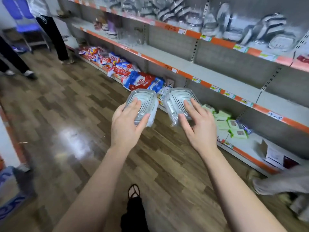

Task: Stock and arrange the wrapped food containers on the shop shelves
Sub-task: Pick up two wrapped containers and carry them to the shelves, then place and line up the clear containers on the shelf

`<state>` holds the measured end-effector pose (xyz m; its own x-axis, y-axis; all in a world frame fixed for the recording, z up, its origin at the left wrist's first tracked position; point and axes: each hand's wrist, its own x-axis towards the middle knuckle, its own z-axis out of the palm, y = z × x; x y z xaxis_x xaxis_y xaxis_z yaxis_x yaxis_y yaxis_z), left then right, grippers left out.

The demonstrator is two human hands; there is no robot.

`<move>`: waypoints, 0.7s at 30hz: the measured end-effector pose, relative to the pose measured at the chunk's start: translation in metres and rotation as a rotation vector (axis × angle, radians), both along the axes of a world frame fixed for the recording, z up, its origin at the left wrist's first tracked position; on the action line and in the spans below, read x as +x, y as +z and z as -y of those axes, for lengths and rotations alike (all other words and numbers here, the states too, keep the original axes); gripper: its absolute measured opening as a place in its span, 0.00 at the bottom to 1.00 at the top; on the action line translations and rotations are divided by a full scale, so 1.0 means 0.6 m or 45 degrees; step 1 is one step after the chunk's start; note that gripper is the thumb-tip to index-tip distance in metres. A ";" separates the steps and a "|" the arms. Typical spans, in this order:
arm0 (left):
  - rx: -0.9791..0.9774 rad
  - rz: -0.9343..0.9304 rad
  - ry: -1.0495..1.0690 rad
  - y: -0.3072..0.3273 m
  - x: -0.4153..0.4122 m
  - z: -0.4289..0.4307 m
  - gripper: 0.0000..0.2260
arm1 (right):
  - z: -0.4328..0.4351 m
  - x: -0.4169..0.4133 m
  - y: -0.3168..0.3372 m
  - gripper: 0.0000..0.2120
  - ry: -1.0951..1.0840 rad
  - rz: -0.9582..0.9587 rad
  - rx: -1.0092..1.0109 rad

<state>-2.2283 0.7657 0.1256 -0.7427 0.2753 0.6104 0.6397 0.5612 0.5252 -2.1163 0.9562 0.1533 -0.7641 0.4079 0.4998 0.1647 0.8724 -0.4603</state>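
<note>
Wood-plank floor; orange-edged shelves run from 12 to 3 o'clock. At centre, above the floor, I grip the left wrapped container in my left hand and the right wrapped container in my right hand, fingers spread over the lids; contents unclear.

Floor: wood-pattern planks, glossy, glare patch left of centre.
Red-white-blue bags: overlapping row, low, running from far left toward centre.
Green-white packs: cluster at right, low, some tilted.
Open cardboard box: right of packs, nearer, flap up.
Blue chair: far left corner.
Standing person: dark trousers, far left, beside chair.
Second pair of legs: left edge, dark trousers.
Blue patterned mat: near left edge.
Grey object: near right, blurred, type indeterminate.
</note>
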 end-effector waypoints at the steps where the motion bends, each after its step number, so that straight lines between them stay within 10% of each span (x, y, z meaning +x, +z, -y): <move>1: 0.004 -0.001 -0.001 -0.006 -0.047 -0.012 0.22 | -0.012 -0.048 -0.002 0.20 -0.007 -0.003 0.003; 21: -0.247 -0.110 -0.259 0.020 -0.829 -0.322 0.25 | -0.304 -0.766 0.003 0.19 -0.225 -0.006 -0.029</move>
<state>-2.7255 0.9589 0.1377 -0.6076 0.5310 0.5906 0.7872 0.5011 0.3593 -2.5756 1.1384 0.1549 -0.6772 0.5469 0.4922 0.3123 0.8194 -0.4807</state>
